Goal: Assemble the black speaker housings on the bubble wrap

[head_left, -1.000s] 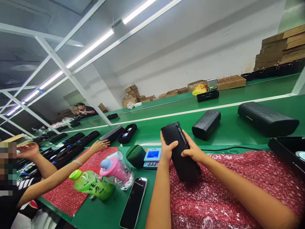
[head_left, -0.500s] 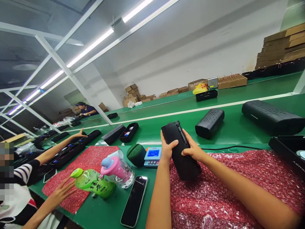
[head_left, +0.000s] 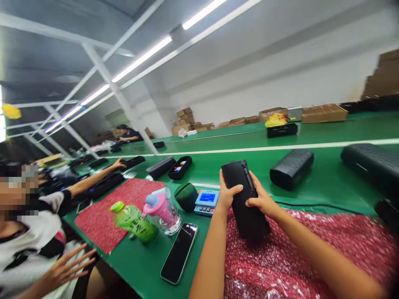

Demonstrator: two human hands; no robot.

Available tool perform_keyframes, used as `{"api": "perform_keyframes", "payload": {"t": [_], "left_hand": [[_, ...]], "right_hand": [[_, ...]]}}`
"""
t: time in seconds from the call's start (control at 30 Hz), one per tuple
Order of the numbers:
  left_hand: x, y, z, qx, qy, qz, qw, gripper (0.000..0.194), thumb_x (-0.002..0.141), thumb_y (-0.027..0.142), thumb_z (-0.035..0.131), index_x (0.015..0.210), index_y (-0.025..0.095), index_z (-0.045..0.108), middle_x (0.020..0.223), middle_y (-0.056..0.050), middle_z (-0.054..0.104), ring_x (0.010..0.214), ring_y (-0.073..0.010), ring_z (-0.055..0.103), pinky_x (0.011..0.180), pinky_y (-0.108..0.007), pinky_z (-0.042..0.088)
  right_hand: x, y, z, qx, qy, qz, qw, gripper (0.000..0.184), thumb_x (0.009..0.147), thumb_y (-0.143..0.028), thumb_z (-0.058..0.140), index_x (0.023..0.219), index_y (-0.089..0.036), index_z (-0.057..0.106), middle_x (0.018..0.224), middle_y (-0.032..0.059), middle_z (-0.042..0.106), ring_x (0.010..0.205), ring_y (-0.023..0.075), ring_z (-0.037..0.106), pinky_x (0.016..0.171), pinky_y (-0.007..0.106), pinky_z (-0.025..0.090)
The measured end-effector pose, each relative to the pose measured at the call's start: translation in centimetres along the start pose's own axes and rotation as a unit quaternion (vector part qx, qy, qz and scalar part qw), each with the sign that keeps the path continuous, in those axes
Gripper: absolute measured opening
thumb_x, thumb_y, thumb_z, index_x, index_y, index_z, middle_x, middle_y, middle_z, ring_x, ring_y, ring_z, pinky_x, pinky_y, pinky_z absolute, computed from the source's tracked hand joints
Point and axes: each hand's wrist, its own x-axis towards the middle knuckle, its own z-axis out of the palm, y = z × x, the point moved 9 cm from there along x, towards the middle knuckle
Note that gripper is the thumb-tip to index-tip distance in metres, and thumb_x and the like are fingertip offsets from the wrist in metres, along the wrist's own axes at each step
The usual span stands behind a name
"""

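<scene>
Head cam: gripping oblong matte-black casing w/ L hand on one side, R hand on other; holding it tilted over red plastic bubble-wrap sheet on green counter, can't tell if touching. Near L hand: small light-blue box w/ lit screen.

No wording is legible. Black characters on the green bottle are too blurred to read. Lines on the lit screen of the blue device are too small. The pale mark on the rightmost black case is unreadable.
</scene>
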Motion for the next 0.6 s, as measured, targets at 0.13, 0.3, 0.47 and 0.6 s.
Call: {"api": "perform_keyframes", "payload": {"t": [0.13, 0.3, 0.47, 0.6], "left_hand": [[-0.4, 0.2, 0.5, -0.004, -0.008, 0.001, 1.000, 0.125, 0.049, 0.024, 0.084, 0.147, 0.017, 0.008, 0.142, -0.016, 0.040, 0.128, -0.0307, 0.045, 0.112, -0.046, 0.033], [-0.6, 0.0, 0.4, 0.030, -0.023, 0.001, 0.999, 0.136, 0.047, 0.022, 0.087, 0.150, 0.017, -0.003, 0.147, -0.018, 0.035, 0.135, -0.0299, 0.036, 0.116, -0.047, 0.024], [-1.3, -0.9, 0.4, 0.099, -0.049, -0.035, 0.993, 0.146, 0.050, 0.028, 0.090, 0.148, 0.021, -0.018, 0.149, -0.016, 0.031, 0.138, -0.0273, 0.032, 0.118, -0.046, 0.022], [-1.3, -1.0, 0.0, 0.104, -0.033, -0.034, 0.993, 0.144, 0.049, 0.027, 0.090, 0.150, 0.022, -0.013, 0.148, -0.014, 0.034, 0.137, -0.0281, 0.034, 0.118, -0.046, 0.024]], "right_hand": [[-0.2, 0.3, -0.8, -0.036, 0.006, 0.019, 0.999, 0.115, 0.056, -0.034, 0.066, 0.150, -0.023, 0.001, 0.139, 0.0133, 0.034, 0.107, 0.0274, 0.054, 0.085, 0.036, 0.051], [0.2, 1.4, -2.4, -0.110, 0.031, 0.029, 0.993, 0.108, 0.060, -0.043, 0.067, 0.150, -0.027, 0.008, 0.136, 0.0125, 0.038, 0.114, 0.0326, 0.051, 0.095, 0.043, 0.047], [0.2, 1.8, -3.4, -0.151, 0.065, 0.044, 0.985, 0.111, 0.056, -0.055, 0.072, 0.149, -0.032, 0.016, 0.146, 0.0076, 0.029, 0.129, 0.0330, 0.038, 0.104, 0.037, 0.039], [0.6, 1.5, -3.6, -0.216, 0.051, 0.005, 0.975, 0.103, 0.062, -0.060, 0.071, 0.147, -0.037, 0.019, 0.147, 0.0055, 0.029, 0.133, 0.0304, 0.032, 0.106, 0.038, 0.033]]}}
